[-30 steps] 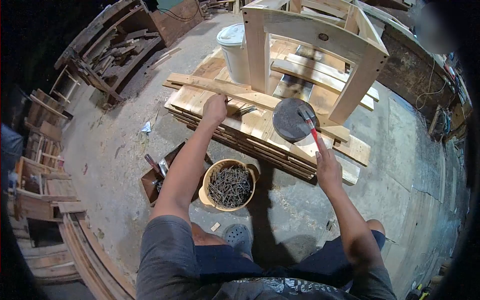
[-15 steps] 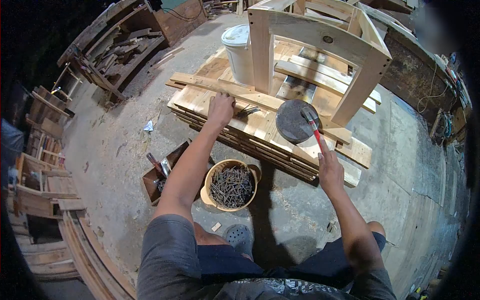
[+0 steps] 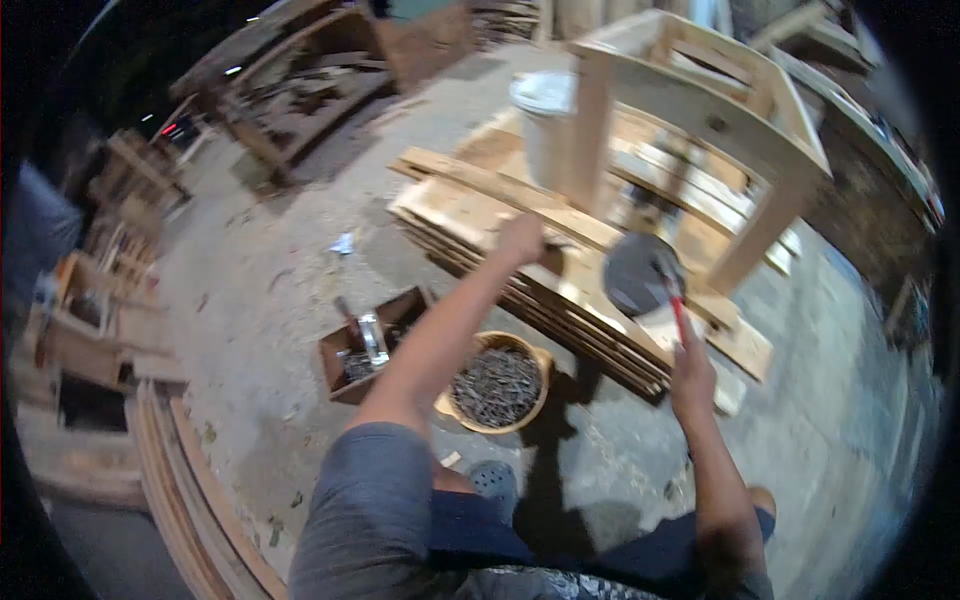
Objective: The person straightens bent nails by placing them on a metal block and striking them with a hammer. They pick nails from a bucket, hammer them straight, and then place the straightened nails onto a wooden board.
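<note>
My right hand (image 3: 693, 378) is wrapped round the red handle of a hammer (image 3: 679, 312). The hammer's head overlaps a dark round disc (image 3: 632, 272) lying on the stacked boards (image 3: 455, 208). Blurred by motion, my left hand (image 3: 521, 238) is low over the boards beside a long plank (image 3: 480, 182). Its fingers point down and away from me, and I cannot tell whether they hold anything. The small heap of nails on the boards is smeared and partly hidden by that hand. Below my left forearm stands a yellow bowl (image 3: 541, 392) full of nails (image 3: 497, 384).
A wooden box (image 3: 340, 378) holding tools sits left of the bowl. Behind the plank stand a white lidded bucket (image 3: 545, 130) and an upright wooden frame (image 3: 592, 140). Long timber strips (image 3: 190, 490) lie at the left. A wood rack (image 3: 300, 95) stands further back.
The view has shifted, so the scene sits further right and lower. My left hand has moved from the plank's edge toward the nail heap. The hammer still rests over the disc.
</note>
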`<action>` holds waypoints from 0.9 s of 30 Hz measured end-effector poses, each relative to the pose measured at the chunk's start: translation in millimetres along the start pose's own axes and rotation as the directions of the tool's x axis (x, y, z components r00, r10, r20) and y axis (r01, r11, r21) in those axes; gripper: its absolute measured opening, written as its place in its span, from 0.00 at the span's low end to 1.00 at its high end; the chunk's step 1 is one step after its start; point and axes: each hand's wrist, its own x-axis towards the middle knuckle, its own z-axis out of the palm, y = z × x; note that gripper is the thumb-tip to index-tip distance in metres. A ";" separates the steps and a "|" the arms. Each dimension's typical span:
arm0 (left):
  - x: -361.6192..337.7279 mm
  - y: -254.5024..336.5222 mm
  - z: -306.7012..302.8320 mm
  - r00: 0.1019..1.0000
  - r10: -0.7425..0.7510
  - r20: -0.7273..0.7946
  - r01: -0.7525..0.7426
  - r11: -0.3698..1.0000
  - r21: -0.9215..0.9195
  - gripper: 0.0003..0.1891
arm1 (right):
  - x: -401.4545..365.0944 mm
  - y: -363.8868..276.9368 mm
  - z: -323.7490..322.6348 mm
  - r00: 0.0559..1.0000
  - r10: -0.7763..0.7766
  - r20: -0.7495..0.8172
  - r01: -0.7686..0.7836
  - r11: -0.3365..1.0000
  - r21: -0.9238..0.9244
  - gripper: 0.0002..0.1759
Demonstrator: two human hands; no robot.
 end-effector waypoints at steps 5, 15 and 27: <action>-10.2 22.3 -4.7 0.994 0.105 -0.043 -0.091 0.963 0.255 0.12 | 0.4 2.4 5.1 0.995 -0.088 -0.045 0.085 0.994 -0.071 0.30; -9.2 -0.8 6.0 0.959 0.189 -0.213 -0.123 0.950 0.286 0.12 | -1.8 -1.3 2.1 0.999 -0.041 -0.017 0.038 0.988 -0.152 0.32; -15.2 -10.5 4.9 0.978 0.049 -0.201 0.017 0.949 0.314 0.13 | -2.5 -5.2 -1.8 1.000 -0.021 0.006 0.021 0.989 -0.148 0.34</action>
